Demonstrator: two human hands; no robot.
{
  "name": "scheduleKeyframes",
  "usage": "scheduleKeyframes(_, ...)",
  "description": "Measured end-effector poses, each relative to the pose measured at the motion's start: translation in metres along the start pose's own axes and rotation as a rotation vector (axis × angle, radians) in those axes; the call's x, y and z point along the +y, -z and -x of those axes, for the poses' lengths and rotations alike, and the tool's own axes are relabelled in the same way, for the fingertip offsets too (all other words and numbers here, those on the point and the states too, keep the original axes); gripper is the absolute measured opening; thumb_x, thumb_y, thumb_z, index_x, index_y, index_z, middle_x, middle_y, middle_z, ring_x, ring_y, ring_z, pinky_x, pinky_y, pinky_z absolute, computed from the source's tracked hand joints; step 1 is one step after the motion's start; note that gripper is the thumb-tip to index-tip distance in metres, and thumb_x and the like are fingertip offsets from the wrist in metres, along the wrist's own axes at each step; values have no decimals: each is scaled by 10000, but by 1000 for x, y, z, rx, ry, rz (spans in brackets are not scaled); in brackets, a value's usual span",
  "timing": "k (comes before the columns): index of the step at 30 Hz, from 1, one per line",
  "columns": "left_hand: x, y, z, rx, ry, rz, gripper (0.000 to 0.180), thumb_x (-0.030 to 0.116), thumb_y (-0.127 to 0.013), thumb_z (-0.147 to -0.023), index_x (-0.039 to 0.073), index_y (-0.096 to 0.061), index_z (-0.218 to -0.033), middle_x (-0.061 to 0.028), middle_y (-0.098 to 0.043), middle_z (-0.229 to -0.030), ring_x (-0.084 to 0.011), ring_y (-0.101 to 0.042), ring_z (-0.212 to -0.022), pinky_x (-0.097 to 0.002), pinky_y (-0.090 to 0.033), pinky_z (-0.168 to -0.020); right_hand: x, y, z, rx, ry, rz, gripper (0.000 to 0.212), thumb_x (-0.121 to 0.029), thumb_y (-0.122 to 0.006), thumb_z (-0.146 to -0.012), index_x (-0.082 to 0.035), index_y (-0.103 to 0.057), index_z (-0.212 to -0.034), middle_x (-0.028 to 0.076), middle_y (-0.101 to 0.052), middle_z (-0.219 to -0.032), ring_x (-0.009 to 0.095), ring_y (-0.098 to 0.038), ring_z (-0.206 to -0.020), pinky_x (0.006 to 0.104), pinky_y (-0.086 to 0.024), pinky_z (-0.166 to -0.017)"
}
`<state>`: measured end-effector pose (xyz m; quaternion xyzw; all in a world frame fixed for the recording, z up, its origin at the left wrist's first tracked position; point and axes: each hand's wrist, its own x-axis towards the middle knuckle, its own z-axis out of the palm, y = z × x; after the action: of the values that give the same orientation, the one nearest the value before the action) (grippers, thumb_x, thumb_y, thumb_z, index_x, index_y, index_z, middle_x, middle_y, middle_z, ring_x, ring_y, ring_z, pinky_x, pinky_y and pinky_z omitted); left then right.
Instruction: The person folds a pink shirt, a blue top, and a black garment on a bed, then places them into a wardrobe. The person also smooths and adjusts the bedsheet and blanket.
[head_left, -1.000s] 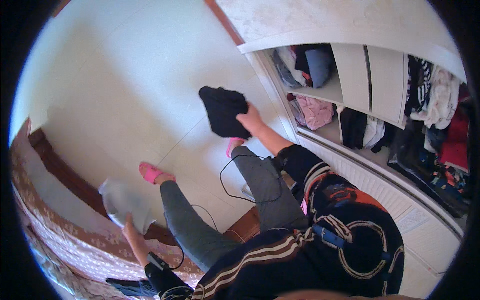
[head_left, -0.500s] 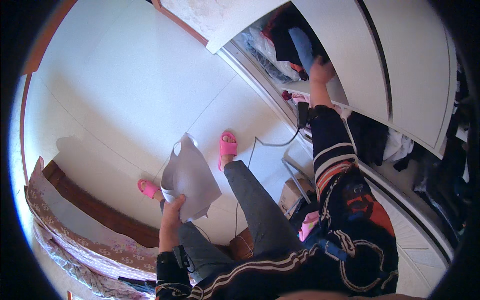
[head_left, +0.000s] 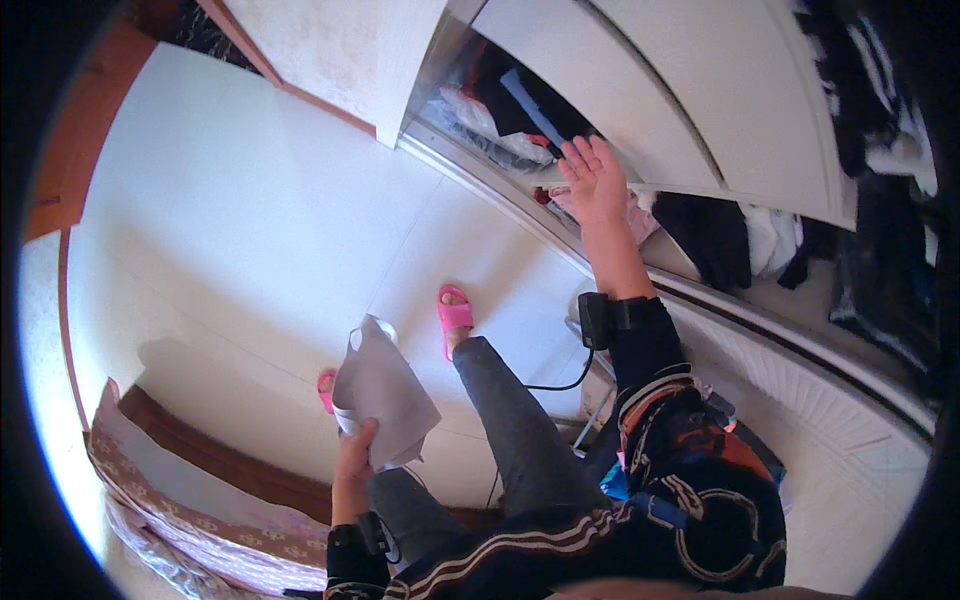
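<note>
My left hand [head_left: 355, 452] is closed on the edge of a pale grey bag [head_left: 388, 398] with a looped handle, which hangs low in front of my legs. Its thumb lies over the bag's near side. Up at the wardrobe, my right hand [head_left: 594, 172] is open, palm showing and fingers spread, with nothing in it. Just past its fingertips, inside the opening, are dark folded clothes and a blue-grey cloth strip [head_left: 532, 105]. Clear plastic-wrapped items [head_left: 480, 120] lie beside them. A pink garment [head_left: 640, 215] is on the level below, partly behind my wrist.
White sliding doors [head_left: 640, 90] close off part of the wardrobe. Dark and white clothes [head_left: 775, 240] hang or lie farther right. A bed with a patterned cover [head_left: 200, 500] stands at lower left. Beside my right elbow is a metal-legged stand [head_left: 597, 415]. My feet wear pink slippers [head_left: 455, 315].
My right hand has drawn back from the clothes in the wardrobe and turned palm up, its fingers spread. My left hand still holds the bag. The view has shifted.
</note>
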<state>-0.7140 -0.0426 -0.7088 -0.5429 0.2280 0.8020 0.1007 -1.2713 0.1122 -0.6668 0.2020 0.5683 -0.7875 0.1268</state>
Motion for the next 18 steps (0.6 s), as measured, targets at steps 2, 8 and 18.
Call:
scheduleKeyframes(2,8,5,8,-17,-32,-32,527,187,-663,-931,-26,-475,-1374,-143,-640,-1216,-295,-652,-1084,-417,-547,-932,-18,0,11,11,-41,-9,342,-271,-677,-919,-59,-577,-1169,115,-650,-1120,286,-629,-1065,438,-480,-947)
scheduleKeyframes(8,31,4,49,41,-65,-60,550,149,-689,-902,-8,-472,-1383,-142,-636,-1214,-290,-646,-1074,-421,-540,-923,-77,7,17,-42,125,-185,254,-251,-665,-925,-60,-608,-1082,103,-681,-1018,286,-656,-1023,451,-500,-945)
scheduleKeyframes(18,59,24,139,5,-164,-137,590,211,-674,-923,-13,-437,-1415,-158,-627,-1266,-309,-642,-1115,-451,-548,-938,-118,-29,16,151,105,-408,205,-155,-555,-926,-21,-542,-1081,121,-615,-1040,314,-657,-1009,474,-509,-949)
